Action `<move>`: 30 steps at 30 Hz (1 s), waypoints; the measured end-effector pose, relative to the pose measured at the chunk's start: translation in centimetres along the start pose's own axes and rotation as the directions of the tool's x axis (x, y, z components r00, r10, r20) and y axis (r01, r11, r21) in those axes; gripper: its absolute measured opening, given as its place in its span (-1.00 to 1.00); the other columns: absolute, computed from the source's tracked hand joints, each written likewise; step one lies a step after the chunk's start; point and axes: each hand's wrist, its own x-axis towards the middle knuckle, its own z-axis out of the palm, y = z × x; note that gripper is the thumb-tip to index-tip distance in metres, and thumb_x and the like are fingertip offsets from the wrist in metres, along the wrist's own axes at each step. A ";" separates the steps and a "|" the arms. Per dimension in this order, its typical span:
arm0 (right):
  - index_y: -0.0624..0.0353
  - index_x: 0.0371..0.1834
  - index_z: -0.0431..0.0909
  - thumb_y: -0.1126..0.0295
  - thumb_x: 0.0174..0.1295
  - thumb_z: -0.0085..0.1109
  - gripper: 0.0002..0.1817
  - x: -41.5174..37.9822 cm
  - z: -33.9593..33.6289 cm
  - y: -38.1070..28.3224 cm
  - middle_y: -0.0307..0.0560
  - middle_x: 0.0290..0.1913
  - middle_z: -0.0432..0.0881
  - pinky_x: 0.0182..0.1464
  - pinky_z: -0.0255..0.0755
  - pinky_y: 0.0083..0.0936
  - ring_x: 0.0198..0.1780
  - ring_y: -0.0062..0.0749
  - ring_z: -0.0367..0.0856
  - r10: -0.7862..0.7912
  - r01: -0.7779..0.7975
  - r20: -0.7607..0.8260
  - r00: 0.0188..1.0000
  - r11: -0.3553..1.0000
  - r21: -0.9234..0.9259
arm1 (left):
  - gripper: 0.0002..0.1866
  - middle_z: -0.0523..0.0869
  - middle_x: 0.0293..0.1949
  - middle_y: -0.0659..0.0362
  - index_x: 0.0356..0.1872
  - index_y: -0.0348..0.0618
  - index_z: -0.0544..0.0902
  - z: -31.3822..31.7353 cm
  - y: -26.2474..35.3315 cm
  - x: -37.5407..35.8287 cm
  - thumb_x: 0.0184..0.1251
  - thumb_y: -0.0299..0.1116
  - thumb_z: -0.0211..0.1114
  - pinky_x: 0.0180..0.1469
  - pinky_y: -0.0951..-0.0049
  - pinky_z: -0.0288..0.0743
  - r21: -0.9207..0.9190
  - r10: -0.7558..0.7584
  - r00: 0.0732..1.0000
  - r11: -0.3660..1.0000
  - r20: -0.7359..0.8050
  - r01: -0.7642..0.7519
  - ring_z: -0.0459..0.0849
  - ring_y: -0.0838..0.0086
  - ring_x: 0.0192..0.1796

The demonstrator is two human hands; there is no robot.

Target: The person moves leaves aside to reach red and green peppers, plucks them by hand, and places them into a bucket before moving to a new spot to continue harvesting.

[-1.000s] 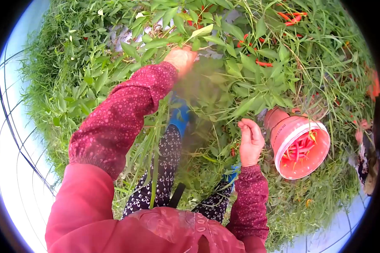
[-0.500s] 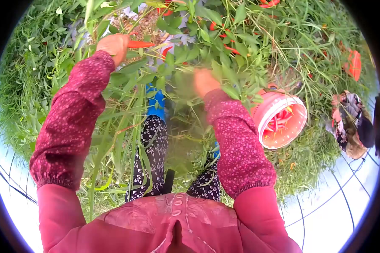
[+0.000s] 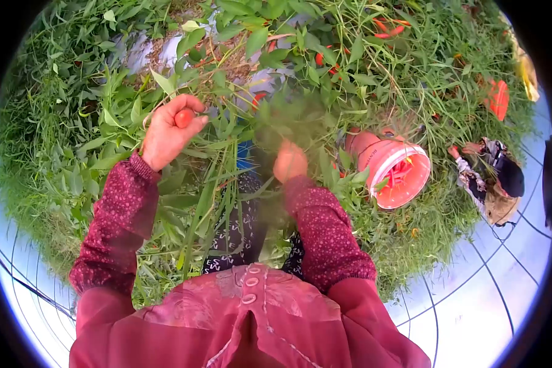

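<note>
My left hand [image 3: 170, 132] is closed with curled fingers around a red chili pepper [image 3: 184, 118], whose rounded end shows between thumb and fingers. Green leaves and stems of the pepper plants [image 3: 257, 43] surround it. Low among the foliage, my right hand [image 3: 290, 162] is smeared by motion; its fingers are hidden, so I cannot see whether it holds anything. Another red chili [image 3: 258, 100] hangs between the two hands. To the right of my right hand, a pink bucket [image 3: 379, 156] with a pale rim lies tilted toward me, with several red chilies [image 3: 401, 172] inside.
More red chilies [image 3: 389, 30] show among the plants farther off. At the right, another person [image 3: 502, 178] is bent among the plants, near a red object [image 3: 498, 100] and something yellow [image 3: 526, 72]. Long grass blades [image 3: 218, 190] hang before my legs.
My left hand has come nearer my body and turned, so the chili's end now faces me. The right hand has also drawn closer. The whole view has shifted slightly.
</note>
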 end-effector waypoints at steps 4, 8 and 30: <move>0.33 -0.20 0.41 0.49 0.00 0.01 -0.74 0.0 -1.0 -0.9 0.10 -0.29 0.56 -0.11 0.43 -0.29 -0.19 -0.06 0.54 0.064 -0.064 -0.002 0.998 0.998 0.003 | -0.90 0.49 -0.49 0.39 -0.35 -0.20 0.52 -0.1 -0.2 -2.0 0.17 -0.45 0.26 -0.29 0.65 0.35 -0.034 -0.033 0.996 0.999 -0.079 0.030 0.39 0.73 -0.38; 0.33 -0.22 0.40 0.49 0.00 0.01 -0.75 0.9 -1.6 -0.7 0.12 -0.27 0.55 -0.10 0.43 -0.29 -0.17 -0.03 0.53 0.067 -0.068 0.016 0.998 0.996 0.052 | -0.92 0.46 -0.54 0.34 -0.36 -0.25 0.53 1.3 -0.2 -2.7 0.19 -0.47 0.24 -0.36 0.64 0.33 0.089 0.129 0.983 0.989 -0.129 -0.118 0.37 0.72 -0.43; 0.54 0.16 0.23 0.48 -0.04 -0.02 -0.39 1.2 -1.2 5.4 0.21 -0.04 0.46 -0.01 0.41 -0.38 -0.06 -0.10 0.47 -0.287 0.258 0.155 0.945 0.948 0.185 | -0.68 0.62 -0.17 -0.05 -0.12 -0.19 0.57 22.2 -2.4 13.8 0.02 -0.45 0.19 -0.14 0.19 0.48 0.783 -0.177 0.947 0.612 0.267 -0.107 0.60 0.03 -0.18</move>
